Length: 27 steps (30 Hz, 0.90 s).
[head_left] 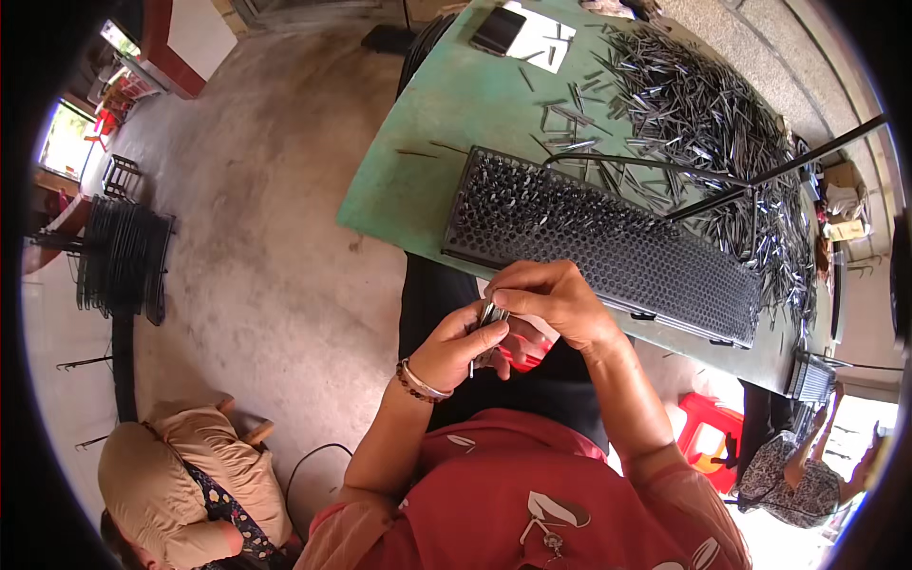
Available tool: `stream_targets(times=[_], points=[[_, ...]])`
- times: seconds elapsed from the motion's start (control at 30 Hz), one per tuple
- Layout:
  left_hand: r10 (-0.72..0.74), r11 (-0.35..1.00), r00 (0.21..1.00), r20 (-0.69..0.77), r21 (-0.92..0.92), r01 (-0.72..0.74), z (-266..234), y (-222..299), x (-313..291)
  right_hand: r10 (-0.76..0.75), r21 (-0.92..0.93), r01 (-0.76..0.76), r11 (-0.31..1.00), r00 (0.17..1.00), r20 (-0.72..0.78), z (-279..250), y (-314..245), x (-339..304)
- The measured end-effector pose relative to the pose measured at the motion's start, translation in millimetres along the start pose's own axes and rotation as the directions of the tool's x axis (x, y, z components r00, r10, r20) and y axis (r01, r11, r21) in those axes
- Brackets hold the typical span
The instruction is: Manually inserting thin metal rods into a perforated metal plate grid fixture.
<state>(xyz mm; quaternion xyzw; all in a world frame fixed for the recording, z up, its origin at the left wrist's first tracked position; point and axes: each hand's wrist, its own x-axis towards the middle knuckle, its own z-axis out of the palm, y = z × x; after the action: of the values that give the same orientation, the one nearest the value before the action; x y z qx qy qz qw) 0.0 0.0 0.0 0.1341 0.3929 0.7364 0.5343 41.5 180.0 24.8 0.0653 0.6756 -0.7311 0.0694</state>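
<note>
In front of my lap, my left hand is closed round a small bundle of slim dark metal pieces, its thumb lying across them. A bracelet and a beaded band circle that wrist. My right hand comes in from the right, thumb and fingers pinched at the bundle's upper end; exactly how many pieces it grips is hidden. Just beyond my hands lies a long black tray full of round holes. Many slim pieces stand upright in its far left part.
The green table carries a big heap of loose slim pieces at the far right. A dark phone and white paper lie at the far edge. Black metal bars cross above the table. People sit at lower left and right.
</note>
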Motion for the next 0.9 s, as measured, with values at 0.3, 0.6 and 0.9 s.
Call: stream_targets(times=[0.3, 0.6, 0.9], points=[[-0.064, 0.998, 0.997, 0.049, 0.032, 0.063, -2, 1, 9, 0.036, 0.095, -0.020, 0.995, 0.985, -0.170, -6, -3, -2], [-0.001, 0.993, 0.988, -0.152, -0.116, -0.017, -12, -9, 21, 0.049, 0.151, 0.001, 0.989, 0.943, -0.329, -20, -9, 7], [0.120, 0.984, 0.961, -0.250, 0.158, -0.082, -1, -18, 21, 0.062, 0.029, -0.057, 0.998, 0.980, -0.191, -12, 3, 0]])
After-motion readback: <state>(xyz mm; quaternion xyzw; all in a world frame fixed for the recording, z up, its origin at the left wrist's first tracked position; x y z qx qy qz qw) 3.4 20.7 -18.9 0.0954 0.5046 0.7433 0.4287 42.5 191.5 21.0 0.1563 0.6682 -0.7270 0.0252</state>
